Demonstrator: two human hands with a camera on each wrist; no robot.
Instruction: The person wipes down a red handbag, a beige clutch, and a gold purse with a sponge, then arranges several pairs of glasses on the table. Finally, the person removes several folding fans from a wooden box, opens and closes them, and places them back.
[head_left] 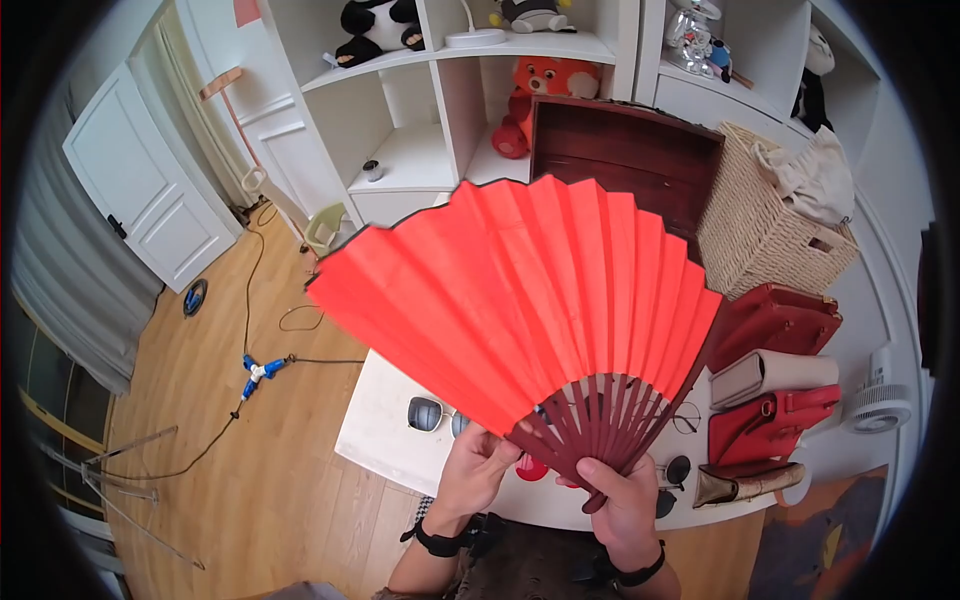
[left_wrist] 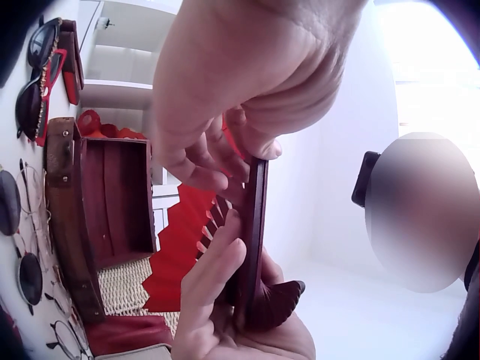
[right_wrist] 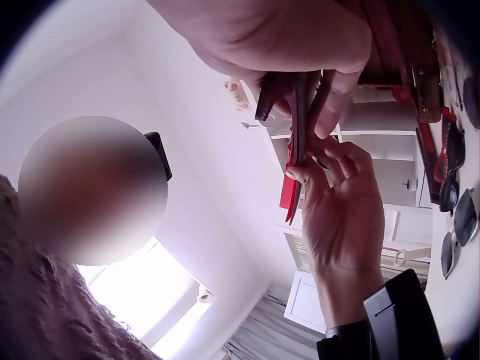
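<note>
A red folding fan (head_left: 520, 290) with dark red ribs is spread wide above the white table in the head view. The left hand (head_left: 472, 474) pinches its left outer rib between thumb and fingers. Around the gathered rib ends, the right hand (head_left: 625, 500) grips with its thumb on top. In the left wrist view the fan's outer rib (left_wrist: 257, 225) stands edge-on between the left hand (left_wrist: 247, 75) above and the right hand (left_wrist: 214, 300) below. The right wrist view shows the fan (right_wrist: 298, 142) edge-on, with both hands touching it.
Sunglasses (head_left: 425, 414) and other glasses lie on the white table (head_left: 375, 430). Red bags (head_left: 775, 420), a woven basket (head_left: 760, 220) and an open dark red chest (head_left: 630, 150) stand right and behind. Shelves hold plush toys; a cable crosses the floor at left.
</note>
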